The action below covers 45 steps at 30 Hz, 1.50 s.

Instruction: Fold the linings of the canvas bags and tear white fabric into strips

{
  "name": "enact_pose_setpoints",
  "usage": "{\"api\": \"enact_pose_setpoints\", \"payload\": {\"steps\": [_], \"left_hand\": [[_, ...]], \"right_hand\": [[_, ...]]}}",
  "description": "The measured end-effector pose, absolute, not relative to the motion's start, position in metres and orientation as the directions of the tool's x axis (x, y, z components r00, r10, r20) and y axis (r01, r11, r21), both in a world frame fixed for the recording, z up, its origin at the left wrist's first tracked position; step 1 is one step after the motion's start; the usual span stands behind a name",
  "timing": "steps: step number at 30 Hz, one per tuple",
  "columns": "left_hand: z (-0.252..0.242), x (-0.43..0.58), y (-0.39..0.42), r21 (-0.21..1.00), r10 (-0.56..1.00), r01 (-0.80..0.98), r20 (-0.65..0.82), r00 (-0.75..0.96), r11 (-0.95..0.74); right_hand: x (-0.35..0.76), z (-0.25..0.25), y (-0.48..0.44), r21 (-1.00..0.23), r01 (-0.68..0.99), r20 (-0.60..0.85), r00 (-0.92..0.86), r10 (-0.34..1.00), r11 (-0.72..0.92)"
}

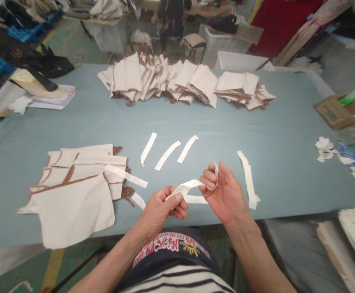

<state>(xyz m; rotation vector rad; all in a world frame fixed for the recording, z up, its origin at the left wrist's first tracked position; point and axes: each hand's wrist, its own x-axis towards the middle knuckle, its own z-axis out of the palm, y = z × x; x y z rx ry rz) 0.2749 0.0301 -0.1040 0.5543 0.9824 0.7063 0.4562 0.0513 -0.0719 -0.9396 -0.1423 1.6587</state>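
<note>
Between both hands stretches a white fabric strip (192,184). My left hand (166,202) pinches one end of it between thumb and fingers. The other end curls through my right hand (224,189), whose fingers are bent around it. Under the held strip, another white strip (197,199) lies on the blue-grey table (207,122). Beyond my hands lie three loose strips (167,155). To the right of my right hand is a longer strip stack (248,179). Left of my left hand, cream fabric pieces with brown edging (76,203) overlap, a strip (126,176) resting across them.
Bundles of cream pieces (162,79) line the table's far side. A cardboard box (337,112) and white scraps (325,148) sit at the right. Papers (55,97) and a black cloth (33,59) are at the left. Across the table is a person (171,20).
</note>
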Motion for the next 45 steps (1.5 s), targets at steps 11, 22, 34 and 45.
{"api": "enact_pose_setpoints", "payload": {"steps": [11,22,34,45], "left_hand": [[-0.102,0.264,0.025,0.872,0.897,-0.223,-0.400,0.191,0.436],[-0.093,0.233,0.031,0.964,0.941,0.144,-0.252,0.224,0.223],[-0.065,0.227,0.036,0.936,0.883,0.352,-0.191,0.429,0.031],[-0.068,0.214,0.034,0.932,0.908,0.357,-0.202,0.367,0.063]], "right_hand": [[0.452,-0.104,0.024,-0.971,-0.238,-0.082,0.274,0.958,-0.015],[0.477,-0.139,-0.004,-0.914,0.401,0.085,0.059,0.995,0.054],[0.476,-0.118,0.011,-0.913,0.395,0.113,0.016,0.993,0.097],[0.429,-0.127,0.015,-0.953,0.026,-0.286,-0.409,0.866,-0.302]]}}
